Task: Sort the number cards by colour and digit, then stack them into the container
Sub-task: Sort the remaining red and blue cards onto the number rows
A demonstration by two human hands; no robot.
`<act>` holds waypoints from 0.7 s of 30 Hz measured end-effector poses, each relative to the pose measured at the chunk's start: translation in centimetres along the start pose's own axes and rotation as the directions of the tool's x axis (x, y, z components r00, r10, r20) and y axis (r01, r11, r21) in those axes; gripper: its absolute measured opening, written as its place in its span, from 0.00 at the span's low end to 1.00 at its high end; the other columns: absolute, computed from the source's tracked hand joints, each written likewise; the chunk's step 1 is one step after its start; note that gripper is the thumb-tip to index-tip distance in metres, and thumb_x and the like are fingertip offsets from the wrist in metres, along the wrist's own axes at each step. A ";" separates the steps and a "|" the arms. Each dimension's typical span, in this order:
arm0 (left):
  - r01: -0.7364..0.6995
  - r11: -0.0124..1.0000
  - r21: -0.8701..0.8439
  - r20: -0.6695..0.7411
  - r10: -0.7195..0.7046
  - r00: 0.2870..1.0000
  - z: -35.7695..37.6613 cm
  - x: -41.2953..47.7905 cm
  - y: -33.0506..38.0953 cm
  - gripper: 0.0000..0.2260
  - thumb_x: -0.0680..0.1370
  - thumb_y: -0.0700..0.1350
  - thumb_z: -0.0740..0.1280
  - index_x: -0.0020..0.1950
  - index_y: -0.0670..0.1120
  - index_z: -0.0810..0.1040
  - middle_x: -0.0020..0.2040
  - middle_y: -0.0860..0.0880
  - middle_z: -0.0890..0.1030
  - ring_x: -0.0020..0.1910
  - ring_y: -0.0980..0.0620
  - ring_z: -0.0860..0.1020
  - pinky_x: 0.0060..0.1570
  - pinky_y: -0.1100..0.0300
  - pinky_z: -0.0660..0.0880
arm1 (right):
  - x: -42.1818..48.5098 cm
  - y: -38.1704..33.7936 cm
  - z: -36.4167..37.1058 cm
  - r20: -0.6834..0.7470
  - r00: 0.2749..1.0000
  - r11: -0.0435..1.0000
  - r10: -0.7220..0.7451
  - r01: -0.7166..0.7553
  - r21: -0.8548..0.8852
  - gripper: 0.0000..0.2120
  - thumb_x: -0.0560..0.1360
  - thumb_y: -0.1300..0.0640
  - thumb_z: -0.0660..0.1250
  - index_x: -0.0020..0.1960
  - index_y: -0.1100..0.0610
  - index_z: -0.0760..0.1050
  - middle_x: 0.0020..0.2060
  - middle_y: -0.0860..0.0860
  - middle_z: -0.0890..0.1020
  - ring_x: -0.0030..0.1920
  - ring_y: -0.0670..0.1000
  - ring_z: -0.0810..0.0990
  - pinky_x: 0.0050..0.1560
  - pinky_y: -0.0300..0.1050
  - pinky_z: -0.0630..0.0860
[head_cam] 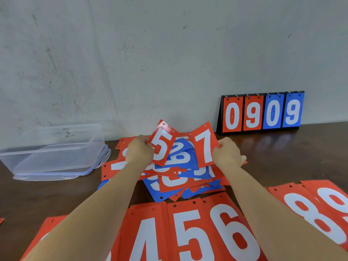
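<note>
- Currently we hold two cards raised above the mixed pile [180, 178] in mid-frame: the left hand [139, 150] pinches the red 5 card [162, 146] by its left edge with fingers curled onto it, and the right hand [227, 154] pinches the red 7 card [205, 146] by its right edge the same way
- Both cards stand with the long axis roughly up-down in the frame, tops fanned apart, punched holes at the upper end
- Key relation: the sorted red row lies along the bottom of the frame, below both hands; the red 5 stack [190, 236] sits bottom centre between the red 4 stack [145, 238] and the red 6 stack [227, 232]; the gap between the 6 and the red 8 stack [310, 213] at lower right looks like the place for the 7
- Judgement: the left hand is nearer the 5 stack and the right hand nearer the gap, so we expect each card to come down-frame without the arms crossing
- Materials: cards are thin, flat, glossy sheets, red or blue with white digits; probably slippery on one another
- The container [54, 151], left of frame, is translucent plastic, rectangular with rounded corners, and holds no cards yet
- A flip scoreboard [261, 112] reading 0909 stands at the right on the dark wooden table [282, 147]
</note>
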State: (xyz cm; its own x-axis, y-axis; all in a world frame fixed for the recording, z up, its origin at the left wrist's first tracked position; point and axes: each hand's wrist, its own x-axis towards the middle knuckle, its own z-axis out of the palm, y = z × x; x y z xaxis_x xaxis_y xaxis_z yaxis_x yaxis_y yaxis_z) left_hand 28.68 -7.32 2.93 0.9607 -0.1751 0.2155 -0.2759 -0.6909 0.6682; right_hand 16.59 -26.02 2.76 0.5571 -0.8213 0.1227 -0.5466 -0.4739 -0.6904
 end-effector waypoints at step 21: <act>0.284 0.790 -0.543 0.199 -0.208 0.958 -7.2 -11.5 -0.4 0.07 0.76 0.36 0.69 0.39 0.43 0.76 0.36 0.45 0.78 0.32 0.52 0.76 0.30 0.63 0.77 | -5.4 2.0 -8.4 0.009 0.984 0.864 -0.180 0.154 0.480 0.09 0.77 0.60 0.67 0.38 0.51 0.76 0.46 0.51 0.82 0.49 0.51 0.81 0.53 0.52 0.80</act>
State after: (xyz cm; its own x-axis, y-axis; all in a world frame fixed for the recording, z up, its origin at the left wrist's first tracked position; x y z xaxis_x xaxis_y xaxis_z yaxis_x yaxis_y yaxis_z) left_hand 17.51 0.04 5.32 0.9837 -0.1638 -0.0738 0.0374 -0.2148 0.9759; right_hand 7.20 -25.17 6.70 0.6518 -0.7199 0.2385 -0.0869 -0.3833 -0.9195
